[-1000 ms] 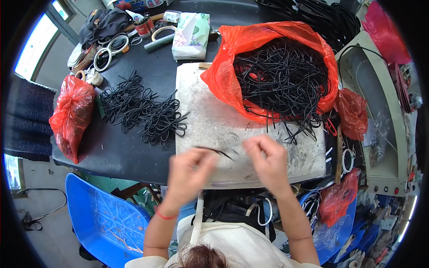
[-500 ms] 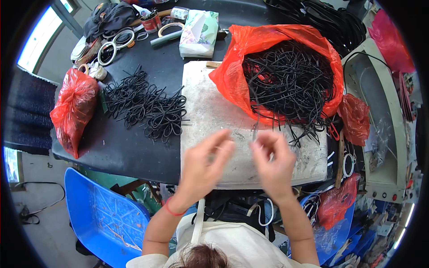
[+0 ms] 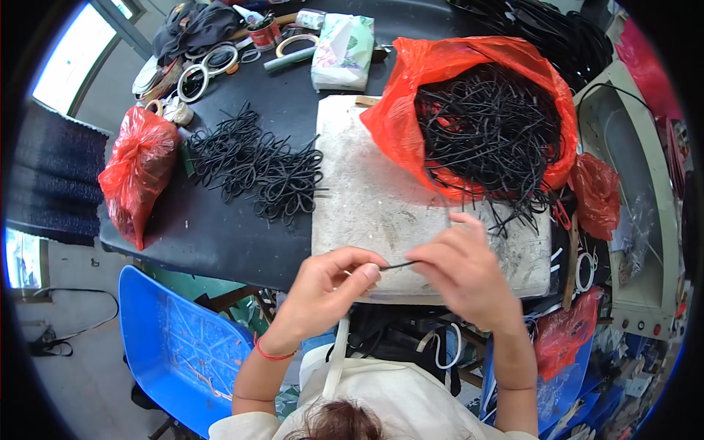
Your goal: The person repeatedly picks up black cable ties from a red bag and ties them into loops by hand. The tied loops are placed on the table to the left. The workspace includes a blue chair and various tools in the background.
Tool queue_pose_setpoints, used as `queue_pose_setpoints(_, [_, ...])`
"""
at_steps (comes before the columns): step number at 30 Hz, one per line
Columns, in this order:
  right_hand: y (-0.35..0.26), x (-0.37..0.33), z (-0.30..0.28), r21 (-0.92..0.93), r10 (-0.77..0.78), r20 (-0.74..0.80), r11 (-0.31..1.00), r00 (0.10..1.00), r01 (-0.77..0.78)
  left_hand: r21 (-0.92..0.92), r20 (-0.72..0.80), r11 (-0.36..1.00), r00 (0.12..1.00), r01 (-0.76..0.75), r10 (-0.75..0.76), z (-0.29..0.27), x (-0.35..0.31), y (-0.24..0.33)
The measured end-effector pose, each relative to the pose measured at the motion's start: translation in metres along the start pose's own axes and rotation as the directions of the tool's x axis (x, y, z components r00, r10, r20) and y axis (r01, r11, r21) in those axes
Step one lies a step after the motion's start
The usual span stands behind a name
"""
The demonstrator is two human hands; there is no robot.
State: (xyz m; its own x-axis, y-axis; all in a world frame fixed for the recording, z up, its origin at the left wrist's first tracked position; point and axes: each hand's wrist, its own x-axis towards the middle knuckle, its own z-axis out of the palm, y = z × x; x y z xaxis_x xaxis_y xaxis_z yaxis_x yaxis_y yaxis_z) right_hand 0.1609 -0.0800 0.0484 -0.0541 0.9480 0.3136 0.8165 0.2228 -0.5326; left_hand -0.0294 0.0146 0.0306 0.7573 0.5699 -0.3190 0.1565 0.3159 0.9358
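Observation:
A short stretch of thin black cord [image 3: 398,265] runs between my two hands, just above the front part of a stained white board [image 3: 381,213]. My left hand [image 3: 326,287] pinches one end between thumb and forefinger. At the other end my right hand [image 3: 469,275] has its thumb and forefinger closed on the cord, its other fingers raised. Beyond the right hand, an opened red plastic bag [image 3: 392,117] holds a tangled heap of black cords [image 3: 488,136], some spilling over its near rim. Left of the board lie several looped black cords [image 3: 257,169] in a pile.
A knotted red bag [image 3: 139,176] stands at the table's left end. Tape rolls [image 3: 193,83], a red can [image 3: 265,34] and a tissue pack [image 3: 342,55] sit along the back. Below the table edge is a blue bin [image 3: 172,330]; a beige metal housing [image 3: 645,290] stands right.
My hands have moved toward the board's front edge. The left fingers, apart before, now pinch the cord, which shows stretched between both hands. The whole scene has shifted slightly right in view.

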Motion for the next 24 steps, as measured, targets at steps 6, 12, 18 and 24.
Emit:
queue_pose_setpoints(6, [0.005, 0.002, -0.01, -0.034, 0.23, -0.36, 0.965, 0.904, -0.26, -0.103, 0.037, 0.994, 0.999, 0.023, -0.019, 0.012, -0.001, -0.01])
queue_pose_setpoints(12, [-0.013, 0.006, 0.036, 0.078, 0.228, -0.439, 0.973, 0.869, -0.216, -0.389, -0.115, 0.919, 0.993, -0.067, 0.023, 0.027, 0.016, -0.019])
queue_pose_setpoints(18, [-0.014, 0.003, 0.049, 0.093, 0.16, -0.351, 0.986, 0.923, -0.136, -0.502, -0.151, 0.863, 0.988, -0.059, -0.02, 0.024, 0.022, -0.027])
queue_pose_setpoints(24, [-0.015, 0.002, 0.048, 0.121, 0.2, -0.328, 0.978, 0.923, -0.169, -0.395, -0.21, 0.903, 0.974, -0.167, 0.089, 0.028, 0.024, -0.033])
